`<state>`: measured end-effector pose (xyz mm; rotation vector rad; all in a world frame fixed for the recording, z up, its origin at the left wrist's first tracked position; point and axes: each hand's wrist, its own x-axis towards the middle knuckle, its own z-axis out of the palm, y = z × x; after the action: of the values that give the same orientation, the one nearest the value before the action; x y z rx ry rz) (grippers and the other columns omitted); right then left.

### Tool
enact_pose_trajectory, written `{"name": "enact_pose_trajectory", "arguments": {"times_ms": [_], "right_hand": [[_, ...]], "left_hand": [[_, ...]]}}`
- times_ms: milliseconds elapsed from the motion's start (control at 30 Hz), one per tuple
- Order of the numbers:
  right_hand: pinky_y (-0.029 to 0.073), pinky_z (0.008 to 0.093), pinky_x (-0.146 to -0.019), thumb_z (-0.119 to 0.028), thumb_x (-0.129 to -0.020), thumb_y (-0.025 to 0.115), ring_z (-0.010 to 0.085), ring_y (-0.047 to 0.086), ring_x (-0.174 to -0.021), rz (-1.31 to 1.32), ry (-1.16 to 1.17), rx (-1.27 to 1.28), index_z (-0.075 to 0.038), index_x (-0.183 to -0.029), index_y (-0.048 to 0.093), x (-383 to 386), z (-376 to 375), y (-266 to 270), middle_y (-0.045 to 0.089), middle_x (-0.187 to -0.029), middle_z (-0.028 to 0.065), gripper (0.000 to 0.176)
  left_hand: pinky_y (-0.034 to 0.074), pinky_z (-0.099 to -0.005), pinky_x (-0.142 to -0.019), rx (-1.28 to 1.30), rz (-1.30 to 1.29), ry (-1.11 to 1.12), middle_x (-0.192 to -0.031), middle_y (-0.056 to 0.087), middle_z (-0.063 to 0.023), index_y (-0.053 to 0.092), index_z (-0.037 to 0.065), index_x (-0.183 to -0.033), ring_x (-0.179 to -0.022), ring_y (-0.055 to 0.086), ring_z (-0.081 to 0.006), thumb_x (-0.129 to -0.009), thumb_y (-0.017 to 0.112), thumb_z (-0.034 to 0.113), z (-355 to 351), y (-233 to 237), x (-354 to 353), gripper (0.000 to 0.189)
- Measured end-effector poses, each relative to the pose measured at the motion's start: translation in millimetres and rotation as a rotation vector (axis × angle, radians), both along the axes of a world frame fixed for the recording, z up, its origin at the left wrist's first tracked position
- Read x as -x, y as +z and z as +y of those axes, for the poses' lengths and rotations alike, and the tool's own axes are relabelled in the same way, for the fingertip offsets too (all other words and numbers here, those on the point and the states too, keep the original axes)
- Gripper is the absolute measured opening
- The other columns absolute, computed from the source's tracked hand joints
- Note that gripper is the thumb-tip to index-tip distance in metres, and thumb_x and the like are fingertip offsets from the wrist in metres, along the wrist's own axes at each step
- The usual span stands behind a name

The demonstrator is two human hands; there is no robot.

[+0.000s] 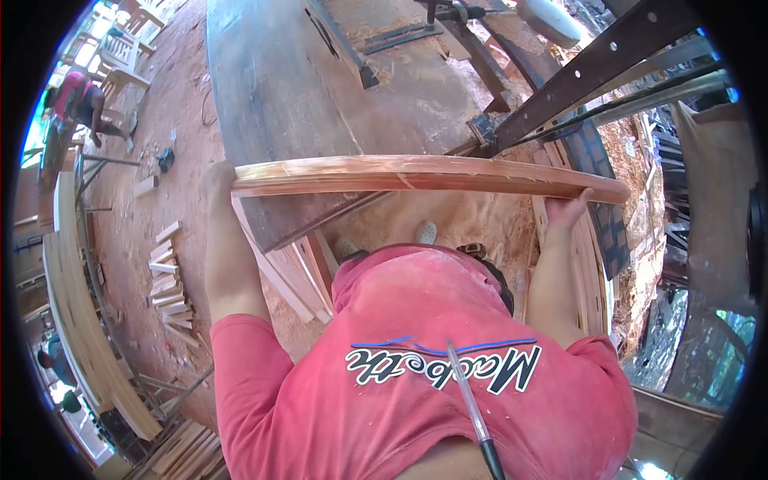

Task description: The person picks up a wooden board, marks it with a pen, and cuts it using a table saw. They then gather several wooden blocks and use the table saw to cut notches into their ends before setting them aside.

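I hold a long reddish wooden board (424, 174) level in front of my chest, edge toward me. My left hand (218, 178) grips its left end. My right hand (570, 210) is closed around its right end from below. The board hangs just over the near edge of a dusty grey saw table (272, 96). I wear a red shirt with a pen (474, 408) clipped at the collar. My shoes show on sawdust below the board.
A metal rail and fence (576, 72) cross the table's right side. Cut wood pieces (170, 280) lie on the red dirt floor at left, beside stacked planks (80, 320). More boards (592, 272) stand at my right. A person in red (76, 100) bends over far left.
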<state>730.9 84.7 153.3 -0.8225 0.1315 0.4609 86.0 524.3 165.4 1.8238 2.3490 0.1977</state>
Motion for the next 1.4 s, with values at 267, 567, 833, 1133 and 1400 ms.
{"name": "enact_pose_trajectory", "arguments": {"times_ms": [267, 567, 833, 1133, 1400], "right_hand": [[0.038, 0.0661, -0.103, -0.059, -0.095, 0.057, 0.0377, 0.049, -0.128, 0.268, -0.156, 0.361, -0.012, -0.143, 0.042, 10.4, 25.6, 39.7, 0.05, -0.14, 0.015, 0.069], [0.036, 0.0583, -0.111, -0.056, -0.102, 0.045, 0.0354, 0.046, -0.134, 0.225, -0.251, 0.287, -0.01, -0.146, 0.042, 29.5, 9.3, 29.6, 0.049, -0.145, 0.0136, 0.064], [0.047, 0.0549, -0.097, -0.053, -0.104, 0.042, 0.0333, 0.056, -0.111, 0.22, -0.182, 0.095, 0.002, -0.129, 0.049, 38.7, -16.7, 4.1, 0.055, -0.126, 0.0192, 0.06], [0.036, 0.0548, -0.11, -0.055, -0.098, 0.053, 0.0356, 0.052, -0.12, 0.289, -0.075, 0.094, 0.001, -0.138, 0.041, 48.8, 5.4, 15.5, 0.054, -0.127, 0.0184, 0.069], [0.042, 0.0512, -0.104, -0.053, -0.097, 0.057, 0.0327, 0.053, -0.121, 0.03, -0.142, -0.011, -0.007, -0.134, 0.051, 55.6, 14.1, 17.8, 0.057, -0.129, 0.0138, 0.059]], "left_hand": [[0.046, -0.0471, -0.101, 0.015, -0.175, 0.034, -0.122, 0.065, -0.0275, 0.067, -0.003, -0.114, -0.117, 0.062, -0.0415, -0.086, 0.054, 0.039, -23.3, 33.1, -46.2, 0.053], [0.048, -0.0474, -0.098, -0.023, -0.09, 0.039, -0.113, 0.07, -0.0262, 0.069, -0.001, -0.112, -0.111, 0.065, -0.0422, -0.085, 0.054, 0.041, -3.1, 7.8, -39.7, 0.052], [0.053, -0.0418, -0.088, -0.234, -0.5, -0.153, -0.098, 0.074, -0.0216, 0.075, -0.001, -0.103, -0.093, 0.071, -0.0341, -0.086, 0.066, 0.043, -26.6, -6.7, -9.4, 0.048], [0.052, -0.0425, -0.084, -0.156, -0.349, -0.026, -0.091, 0.073, -0.022, 0.075, -0.003, -0.095, -0.089, 0.071, -0.0332, -0.086, 0.066, 0.048, -36.1, 13.8, -23.3, 0.052], [0.052, -0.0425, -0.084, -0.312, -0.571, -0.077, -0.09, 0.073, -0.0225, 0.074, -0.004, -0.094, -0.088, 0.071, -0.0331, -0.084, 0.066, 0.042, -19.2, -2.7, -13.2, 0.047]]}}
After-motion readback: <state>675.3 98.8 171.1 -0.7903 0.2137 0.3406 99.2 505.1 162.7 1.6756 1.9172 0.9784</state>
